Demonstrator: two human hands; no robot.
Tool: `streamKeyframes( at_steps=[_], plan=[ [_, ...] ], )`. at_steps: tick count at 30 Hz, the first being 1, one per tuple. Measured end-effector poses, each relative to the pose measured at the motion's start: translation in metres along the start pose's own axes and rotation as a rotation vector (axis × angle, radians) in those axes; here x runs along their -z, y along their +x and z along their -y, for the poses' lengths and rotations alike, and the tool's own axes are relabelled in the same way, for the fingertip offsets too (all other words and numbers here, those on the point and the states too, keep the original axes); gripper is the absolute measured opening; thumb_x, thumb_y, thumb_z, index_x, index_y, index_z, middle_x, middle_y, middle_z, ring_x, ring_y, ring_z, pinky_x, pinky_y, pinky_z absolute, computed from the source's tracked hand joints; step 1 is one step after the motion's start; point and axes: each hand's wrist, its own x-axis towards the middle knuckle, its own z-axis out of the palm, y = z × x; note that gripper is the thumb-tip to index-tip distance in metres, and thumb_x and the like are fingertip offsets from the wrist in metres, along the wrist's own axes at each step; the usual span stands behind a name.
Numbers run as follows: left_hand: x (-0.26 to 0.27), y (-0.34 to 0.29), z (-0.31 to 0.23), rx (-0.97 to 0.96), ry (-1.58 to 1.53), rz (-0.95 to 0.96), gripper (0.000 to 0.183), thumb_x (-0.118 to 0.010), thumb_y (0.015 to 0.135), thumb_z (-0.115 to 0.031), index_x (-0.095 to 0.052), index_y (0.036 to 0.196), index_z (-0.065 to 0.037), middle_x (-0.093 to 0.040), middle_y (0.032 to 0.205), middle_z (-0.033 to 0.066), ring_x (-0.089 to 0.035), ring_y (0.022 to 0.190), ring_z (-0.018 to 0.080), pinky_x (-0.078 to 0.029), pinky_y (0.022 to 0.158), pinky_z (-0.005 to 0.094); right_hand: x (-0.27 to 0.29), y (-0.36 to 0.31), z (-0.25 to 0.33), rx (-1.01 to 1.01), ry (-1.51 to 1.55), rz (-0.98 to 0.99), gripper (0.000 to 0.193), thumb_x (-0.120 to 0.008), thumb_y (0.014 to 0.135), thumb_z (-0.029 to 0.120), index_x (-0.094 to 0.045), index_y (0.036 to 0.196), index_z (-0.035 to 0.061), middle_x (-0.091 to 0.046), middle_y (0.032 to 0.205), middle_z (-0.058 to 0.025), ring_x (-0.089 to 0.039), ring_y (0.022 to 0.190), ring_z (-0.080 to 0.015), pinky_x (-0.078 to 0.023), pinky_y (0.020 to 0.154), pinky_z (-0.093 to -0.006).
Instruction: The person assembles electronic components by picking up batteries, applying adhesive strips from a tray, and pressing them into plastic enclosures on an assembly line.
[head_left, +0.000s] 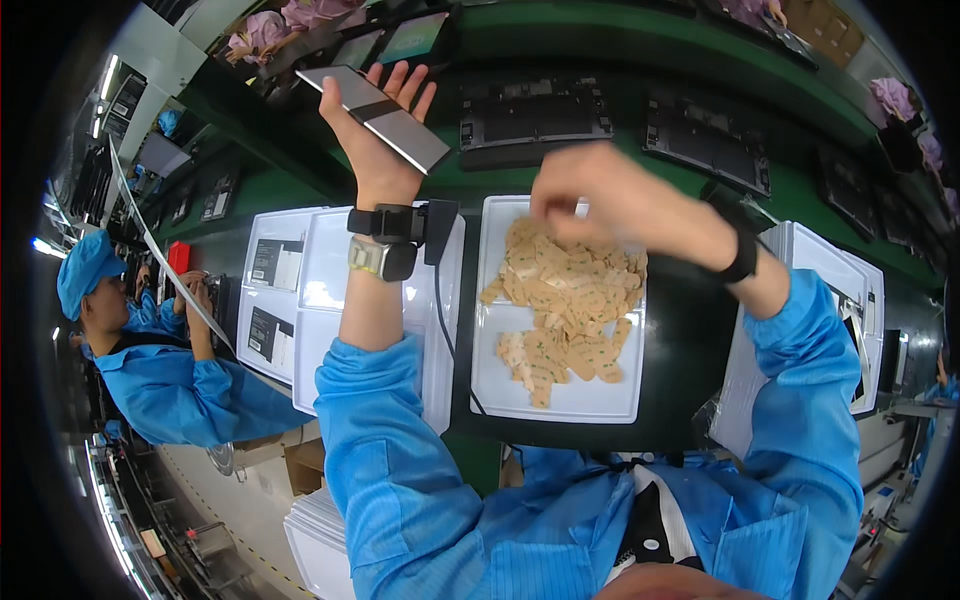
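Across the palm of my left hand (378, 165) lies a thin, flat silver-grey pack (420, 143) with a black band, held at a tilt by the thumb; several fingertips stick out past its far edge. My right hand (600, 190) is bent over the far end of a white tray (490, 390), smeared by motion, so its fingers are hard to read. Heaped in that tray are many small tan paper-like pieces (575, 280) with green marks. Whether the right hand holds one of them is not visible.
White trays (385, 330) stand on the left, one holding black-and-white flat packs (268, 335). More stacked trays (790, 250) are on the right. Dark device housings (535, 115) line the green bench behind. A cable (445, 320) hangs from my left wrist. A co-worker (170, 380) sits at left.
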Motion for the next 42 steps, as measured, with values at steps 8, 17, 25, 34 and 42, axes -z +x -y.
streamKeyframes(
  at_steps=[8, 17, 25, 34, 42],
  plan=[
    [-0.008, 0.008, 0.024, -0.287, 1.113, 0.360, 0.080, -0.082, 0.086, -0.030, -0.044, 0.150, 0.001, -0.067, 0.122, 0.0139, -0.066, 0.104, 0.0170, -0.050, 0.096, 0.0318, 0.054, 0.004, -0.044, -0.457, 0.381, -0.002, 0.042, -0.057, 0.105, 0.037, -0.075, 0.103, -0.0004, -0.075, 0.093, -0.0081, -0.070, 0.085, -0.0172, -0.058, 0.077, -0.0334],
    [-0.035, 0.056, 0.109, -0.578, 1.756, 0.618, 0.107, -0.083, 0.072, -0.062, -0.044, 0.150, 0.001, -0.051, 0.149, 0.0252, -0.046, 0.140, 0.0415, -0.036, 0.116, 0.0512, 0.071, 0.028, -0.147, -0.351, -0.124, -0.573, 0.046, -0.083, 0.079, 0.014, -0.069, 0.121, -0.0012, -0.074, 0.112, -0.0186, -0.071, 0.106, -0.0330, -0.057, 0.090, -0.0385],
    [0.015, 0.054, 0.202, 0.003, 1.887, 0.726, 0.071, -0.083, 0.080, -0.032, -0.056, 0.136, 0.003, -0.065, 0.131, 0.0259, -0.060, 0.128, 0.0416, -0.049, 0.107, 0.0442, 0.045, -0.034, -0.260, -0.908, -0.266, -0.722, 0.044, -0.089, 0.072, 0.013, -0.073, 0.111, 0.0005, -0.073, 0.113, -0.0206, -0.069, 0.110, -0.0380, -0.056, 0.094, -0.0436],
    [0.031, 0.075, 0.166, -0.005, 1.459, 0.531, 0.050, -0.073, 0.078, 0.009, -0.063, 0.127, 0.006, -0.079, 0.090, 0.0150, -0.077, 0.081, 0.0206, -0.061, 0.074, 0.0313, 0.005, 0.010, -0.263, -0.574, -0.114, -0.690, 0.038, -0.086, 0.075, 0.010, -0.075, 0.112, 0.0061, -0.074, 0.097, -0.0172, -0.071, 0.093, -0.0353, -0.057, 0.086, -0.0431],
    [0.061, 0.099, 0.123, -0.063, 1.935, 0.669, 0.113, -0.099, 0.049, -0.043, -0.053, 0.145, -0.003, -0.053, 0.149, 0.0222, -0.047, 0.141, 0.0379, -0.038, 0.119, 0.0452, -0.034, 0.053, -0.253, -0.523, -0.050, -0.504, 0.039, -0.086, 0.077, 0.011, -0.069, 0.110, 0.0007, -0.074, 0.097, -0.0178, -0.071, 0.097, -0.0371, -0.055, 0.085, -0.0440]
  ],
)
